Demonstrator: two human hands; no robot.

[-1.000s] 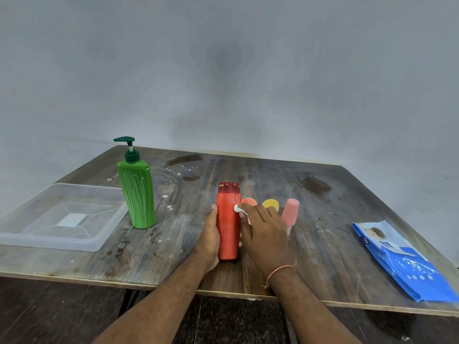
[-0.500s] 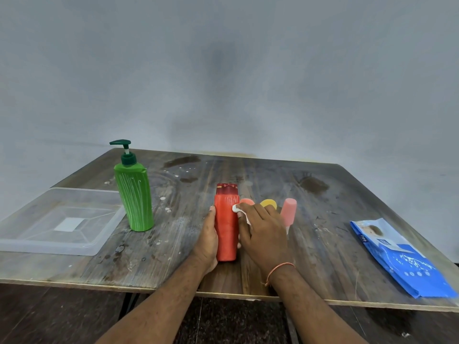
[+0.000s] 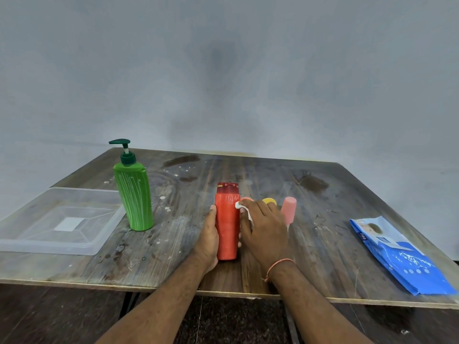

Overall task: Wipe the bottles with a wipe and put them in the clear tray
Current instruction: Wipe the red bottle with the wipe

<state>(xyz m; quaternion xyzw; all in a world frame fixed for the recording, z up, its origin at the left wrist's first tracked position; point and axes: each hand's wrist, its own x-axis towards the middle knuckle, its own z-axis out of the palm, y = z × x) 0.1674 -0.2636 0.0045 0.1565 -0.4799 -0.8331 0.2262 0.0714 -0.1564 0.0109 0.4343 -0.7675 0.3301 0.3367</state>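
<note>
A red bottle (image 3: 226, 227) with a dark red cap stands upright near the table's front edge. My left hand (image 3: 208, 240) grips its left side. My right hand (image 3: 265, 232) holds a small white wipe (image 3: 244, 211) and presses it against the bottle's upper right side. Behind my right hand stand three small bottles, partly hidden: an orange top (image 3: 247, 199), a yellow top (image 3: 269, 201) and a pink bottle (image 3: 288, 210). A green pump bottle (image 3: 134, 194) stands to the left. The clear tray (image 3: 62, 245) lies at the table's left edge, with nothing in it.
A blue pack of wipes (image 3: 400, 254) lies flat at the table's right side. The wooden table (image 3: 323, 194) is stained and speckled with white spots. A grey wall rises behind it. Dark floor shows below the front edge.
The view has shifted slightly. My hands stay on the red bottle, the right hand's wipe sitting at about the same spot on its upper right side.
</note>
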